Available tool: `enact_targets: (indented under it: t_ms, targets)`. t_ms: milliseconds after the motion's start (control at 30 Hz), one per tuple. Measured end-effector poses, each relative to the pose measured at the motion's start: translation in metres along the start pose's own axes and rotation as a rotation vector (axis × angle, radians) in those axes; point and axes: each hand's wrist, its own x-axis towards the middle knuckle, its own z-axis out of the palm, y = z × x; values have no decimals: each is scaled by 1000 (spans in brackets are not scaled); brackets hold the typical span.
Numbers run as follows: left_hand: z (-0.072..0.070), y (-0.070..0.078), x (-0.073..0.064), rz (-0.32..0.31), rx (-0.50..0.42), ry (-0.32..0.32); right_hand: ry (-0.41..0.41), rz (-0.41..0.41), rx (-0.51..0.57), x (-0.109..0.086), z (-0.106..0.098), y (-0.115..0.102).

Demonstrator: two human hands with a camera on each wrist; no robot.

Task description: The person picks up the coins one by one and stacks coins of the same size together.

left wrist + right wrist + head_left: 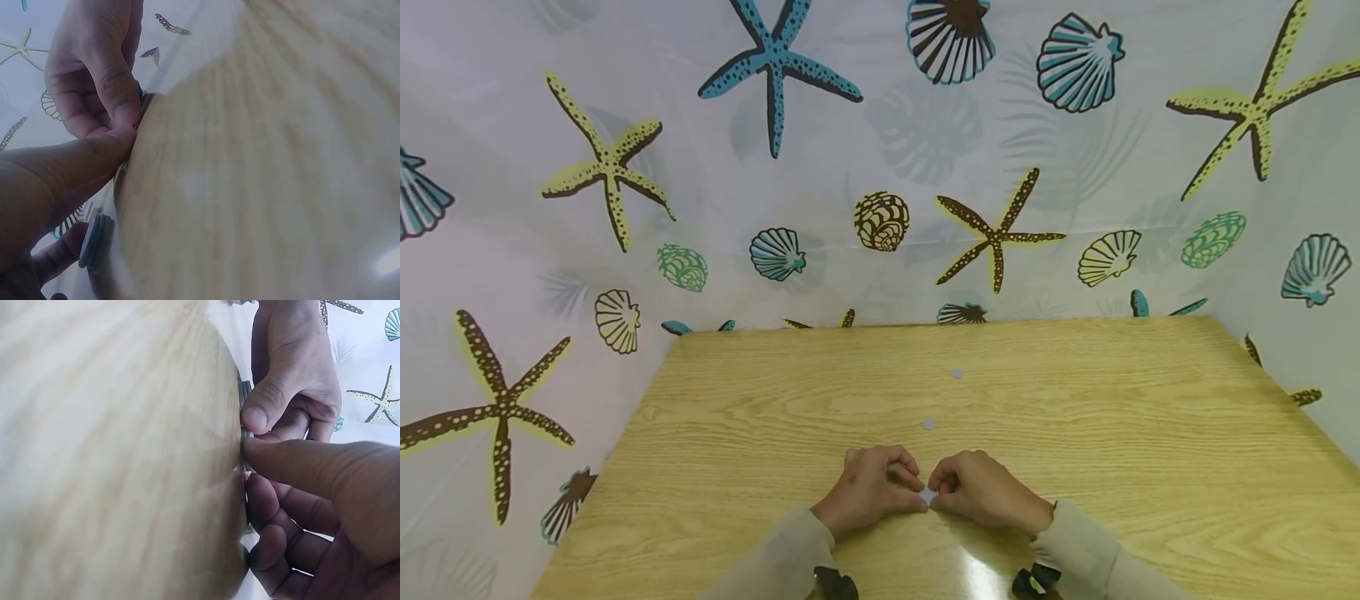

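so there's this little pale grey piece (928,497), flat, pinched between the left hand (876,492) and right hand (985,492); fingers hide most of its rim, so can't tell its full outline, or if it's touching the wooden tabletop (760,400); two small round ones in the same pale grey lie flat on the wood past it, a nearer disc (929,424) and a farther disc (957,374) slightly to the right, well apart; side-on from the left wrist, one round stack (95,240) looks grey-green and layered
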Motion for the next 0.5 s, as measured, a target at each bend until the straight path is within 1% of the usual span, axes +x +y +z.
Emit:
enact_targets:
  t_ms: [233, 367, 500]
  targets:
    - [-1, 1, 0, 9, 50, -6, -14, -3, 15, 1, 0, 1]
    - [-1, 0, 0, 10, 51, -15, -22, -7, 22, 3, -3, 2]
    - [-1, -1, 0, 8, 37, -23, -5, 6, 12, 5, -8, 5]
